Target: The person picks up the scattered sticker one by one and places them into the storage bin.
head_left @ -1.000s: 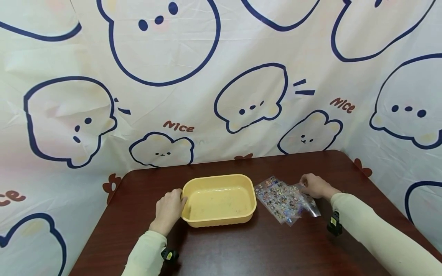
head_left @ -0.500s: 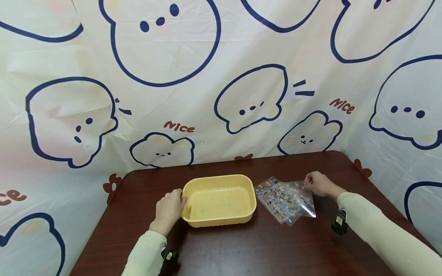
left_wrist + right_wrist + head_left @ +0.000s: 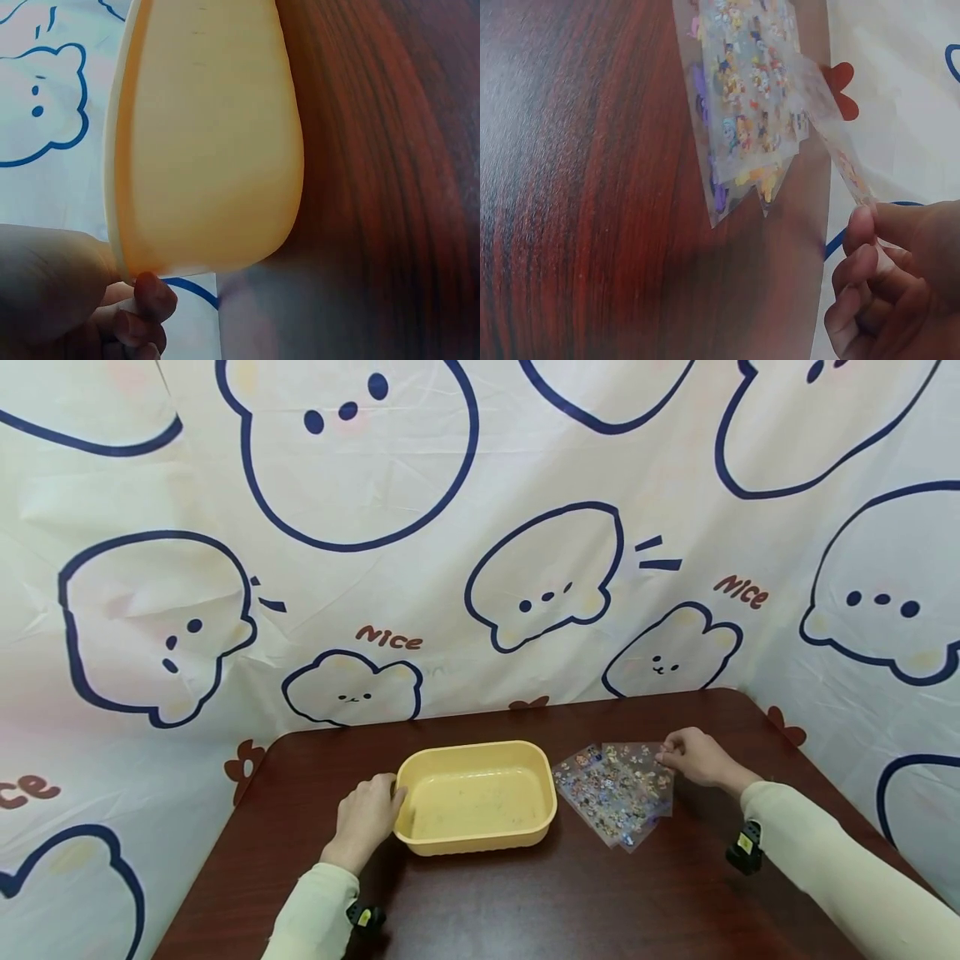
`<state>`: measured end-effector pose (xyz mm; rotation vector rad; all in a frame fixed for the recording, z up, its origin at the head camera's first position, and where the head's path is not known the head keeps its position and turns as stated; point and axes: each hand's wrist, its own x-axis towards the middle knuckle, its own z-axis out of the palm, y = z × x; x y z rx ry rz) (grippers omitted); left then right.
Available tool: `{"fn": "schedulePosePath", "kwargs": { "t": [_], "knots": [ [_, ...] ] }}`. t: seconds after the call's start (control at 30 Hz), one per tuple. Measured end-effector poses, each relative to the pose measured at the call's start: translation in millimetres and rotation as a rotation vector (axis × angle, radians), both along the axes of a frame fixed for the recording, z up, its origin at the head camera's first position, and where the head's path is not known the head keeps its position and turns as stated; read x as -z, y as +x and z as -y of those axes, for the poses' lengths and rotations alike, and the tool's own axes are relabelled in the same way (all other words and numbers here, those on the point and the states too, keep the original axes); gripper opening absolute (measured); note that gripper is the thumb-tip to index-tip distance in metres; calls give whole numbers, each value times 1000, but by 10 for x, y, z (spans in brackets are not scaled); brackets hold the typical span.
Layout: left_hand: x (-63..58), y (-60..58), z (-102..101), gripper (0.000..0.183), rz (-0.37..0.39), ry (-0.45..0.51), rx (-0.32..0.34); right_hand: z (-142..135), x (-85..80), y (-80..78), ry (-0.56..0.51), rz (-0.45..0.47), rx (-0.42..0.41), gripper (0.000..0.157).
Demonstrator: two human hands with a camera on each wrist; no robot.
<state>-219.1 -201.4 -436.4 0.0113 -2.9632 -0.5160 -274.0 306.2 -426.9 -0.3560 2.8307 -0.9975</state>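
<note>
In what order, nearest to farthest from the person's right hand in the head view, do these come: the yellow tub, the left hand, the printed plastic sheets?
1. Printed plastic sheets: nearest; the right hand pinches one by its edge.
2. Yellow tub: next, left of the sheets.
3. Left hand: farthest, gripping the tub's left end.

1. The yellow tub [image 3: 476, 802] sits upright on the table [image 3: 525, 910], a shallow oblong with rounded corners; I can see right down to its bare floor. The left hand [image 3: 365, 814] pinches its near-left rim.
2. Just right of it, clear sheets [image 3: 583, 789] covered in tiny colourful figures lie fanned and overlapping; I can't tell how many.
3. 1 similar top sheet [image 3: 637, 768] slants up, its corner pinched by the right hand [image 3: 697, 756].
</note>
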Motion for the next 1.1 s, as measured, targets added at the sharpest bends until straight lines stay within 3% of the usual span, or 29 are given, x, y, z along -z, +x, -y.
{"fn": "schedulePosePath", "kwargs": {
  "t": [0.3, 1.1],
  "knots": [
    [-30, 15, 11, 35, 45, 32, -1, 24, -73, 35, -35, -22, 15, 23],
    [-34, 4, 1, 32, 50, 24, -3, 169, -329, 61, -120, -58, -5, 20]
  ]
}}
